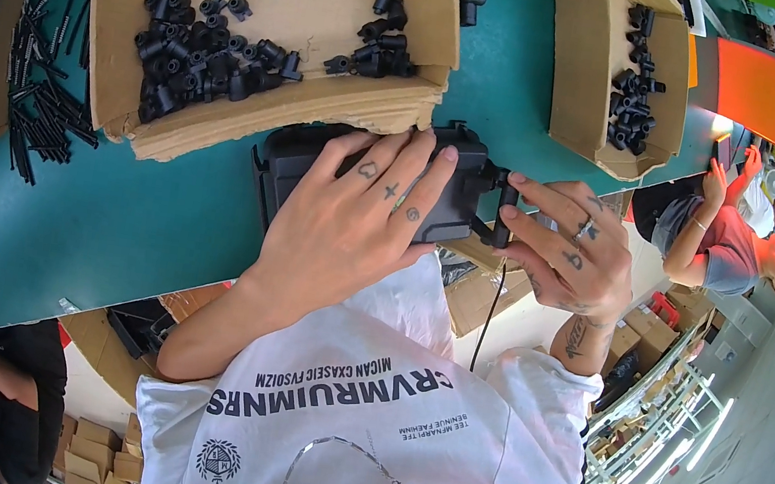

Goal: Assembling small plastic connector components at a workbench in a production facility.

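Observation:
A black plastic case [461, 188] lies at the near edge of the green table, close against a cardboard tray. My left hand [368, 204] spans its top, with fingertips at the far edge and the thumb along the near side, holding it. At the case's right end is a black handle-like frame [506, 210]. My right hand [572, 245] pinches this frame between thumb and fingers. The left part of the case is partly covered by my left hand. What lies under the case cannot be seen.
The cardboard tray [266, 114] holds many small black fittings [205, 55]. A second cardboard box [572, 79] with similar fittings [636, 89] stands right. Black rods [37, 105] lie left on the green table [109, 230]. A thin cable [488, 317] hangs below. Co-workers sit right and lower left.

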Demonstrator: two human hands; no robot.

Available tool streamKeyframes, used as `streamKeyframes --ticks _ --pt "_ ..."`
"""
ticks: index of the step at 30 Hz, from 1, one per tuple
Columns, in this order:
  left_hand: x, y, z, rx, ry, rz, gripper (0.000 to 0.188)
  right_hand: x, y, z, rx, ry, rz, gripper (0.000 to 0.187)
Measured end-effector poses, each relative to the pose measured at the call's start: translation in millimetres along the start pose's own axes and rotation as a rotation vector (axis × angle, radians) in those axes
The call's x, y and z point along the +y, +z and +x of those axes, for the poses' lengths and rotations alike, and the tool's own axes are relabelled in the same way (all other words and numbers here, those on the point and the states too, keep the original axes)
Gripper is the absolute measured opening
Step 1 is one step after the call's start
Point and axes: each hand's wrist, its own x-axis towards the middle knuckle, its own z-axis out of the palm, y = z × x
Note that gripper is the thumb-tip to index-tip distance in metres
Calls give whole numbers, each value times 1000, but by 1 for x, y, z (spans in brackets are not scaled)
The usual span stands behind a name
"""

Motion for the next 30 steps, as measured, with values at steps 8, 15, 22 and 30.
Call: streamKeyframes --ticks 8,15,22,30 --pt "1 2 0 20 2 -18 94 3 3 -1 -20 -14 -10 48" --pt "1 3 2 23 -2 -17 94 5 13 -7 48 3 -44 42" --pt "3 4 0 24 -29 -15 95 20 23 -13 127 43 174 39" --pt "3 4 -2 16 -45 -10 93 23 22 -15 110 135 377 41"
